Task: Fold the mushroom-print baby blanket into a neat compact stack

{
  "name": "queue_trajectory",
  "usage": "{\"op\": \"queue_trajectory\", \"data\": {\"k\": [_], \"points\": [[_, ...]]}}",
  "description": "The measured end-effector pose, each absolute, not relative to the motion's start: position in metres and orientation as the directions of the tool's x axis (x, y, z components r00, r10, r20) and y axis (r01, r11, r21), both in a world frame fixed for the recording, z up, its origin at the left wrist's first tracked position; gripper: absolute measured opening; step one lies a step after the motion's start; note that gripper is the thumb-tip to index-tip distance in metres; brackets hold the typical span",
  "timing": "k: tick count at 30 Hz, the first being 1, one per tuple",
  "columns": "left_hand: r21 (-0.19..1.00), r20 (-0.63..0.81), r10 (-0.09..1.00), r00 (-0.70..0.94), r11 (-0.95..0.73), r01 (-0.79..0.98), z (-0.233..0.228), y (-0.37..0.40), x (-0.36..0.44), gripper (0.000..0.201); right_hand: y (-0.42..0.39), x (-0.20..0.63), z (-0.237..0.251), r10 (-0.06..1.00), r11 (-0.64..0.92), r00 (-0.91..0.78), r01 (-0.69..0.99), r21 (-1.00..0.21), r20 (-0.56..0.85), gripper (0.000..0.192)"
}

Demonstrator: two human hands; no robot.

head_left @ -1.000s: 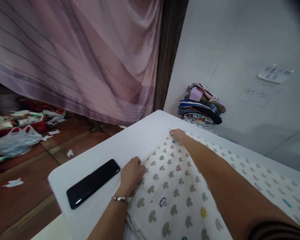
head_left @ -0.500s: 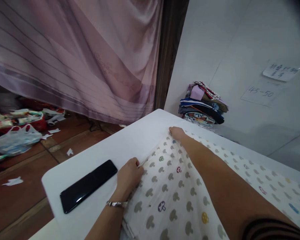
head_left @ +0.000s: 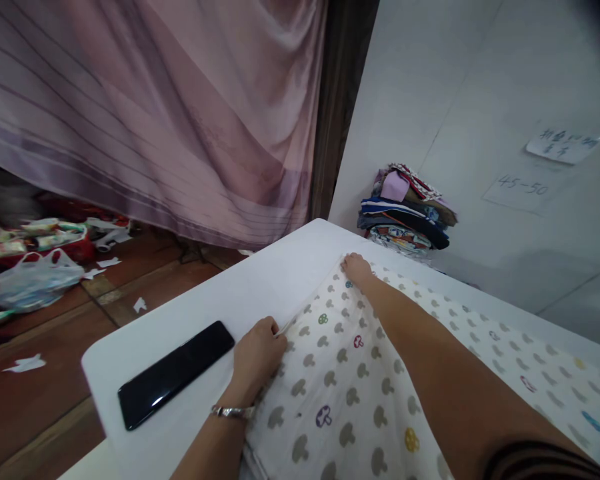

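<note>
A white cloth [head_left: 330, 377] printed with grey and coloured mushrooms lies over the white table [head_left: 270, 267] and runs off to the lower right. My left hand [head_left: 260, 347], with a silver bracelet at the wrist, is closed on the cloth's left edge. Farther out, my right hand [head_left: 356, 268] has its fingers closed at the cloth's far corner, the arm stretched across the fabric. Between the two hands the edge runs fairly straight. Just left of my left hand lies a black phone [head_left: 176, 375].
A stack of folded clothes [head_left: 405, 207] stands by the white wall [head_left: 480, 80], which bears handwritten paper notes [head_left: 563, 145]. A pink curtain [head_left: 220, 120] hangs behind the table. On the tiled floor at left are a plastic bag [head_left: 37, 279], a red container [head_left: 83, 247] and paper scraps [head_left: 25, 363].
My right hand has shifted very slightly to the right, and the cloth at the far corner lies a little lower. My left hand stays in place on the edge.
</note>
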State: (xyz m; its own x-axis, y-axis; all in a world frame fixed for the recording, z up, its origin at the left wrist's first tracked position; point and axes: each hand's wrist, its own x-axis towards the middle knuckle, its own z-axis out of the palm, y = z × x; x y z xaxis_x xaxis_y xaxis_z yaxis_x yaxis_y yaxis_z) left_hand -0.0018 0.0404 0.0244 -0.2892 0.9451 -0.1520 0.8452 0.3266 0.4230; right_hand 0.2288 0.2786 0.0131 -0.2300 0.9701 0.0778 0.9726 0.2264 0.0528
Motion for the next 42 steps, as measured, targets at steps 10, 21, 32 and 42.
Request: {"op": "queue_trajectory", "data": {"k": [10, 21, 32, 42], "points": [[0.424, -0.154, 0.945, -0.287, 0.326, 0.845, 0.024, 0.041, -0.002, 0.007, 0.273, 0.231, 0.013, 0.969, 0.244, -0.244, 0.970, -0.009, 0.028, 0.034], [0.431, -0.141, 0.949, -0.283, 0.316, 0.845, 0.024, 0.040, -0.002, 0.010, 0.178, 0.207, -0.007, 0.883, 0.467, -0.469, 0.869, -0.165, 0.029, 0.048], [0.435, -0.126, 0.954, -0.273, 0.300, 0.849, 0.028, 0.039, 0.000, 0.014, 0.097, 0.198, 0.021, 0.872, 0.452, -0.483, 0.854, -0.257, -0.073, 0.057], [0.441, -0.115, 0.949, -0.294, 0.314, 0.841, 0.032, 0.039, 0.001, 0.015, 0.000, 0.199, 0.011, 0.823, 0.511, -0.563, 0.793, -0.330, -0.078, 0.066]]}}
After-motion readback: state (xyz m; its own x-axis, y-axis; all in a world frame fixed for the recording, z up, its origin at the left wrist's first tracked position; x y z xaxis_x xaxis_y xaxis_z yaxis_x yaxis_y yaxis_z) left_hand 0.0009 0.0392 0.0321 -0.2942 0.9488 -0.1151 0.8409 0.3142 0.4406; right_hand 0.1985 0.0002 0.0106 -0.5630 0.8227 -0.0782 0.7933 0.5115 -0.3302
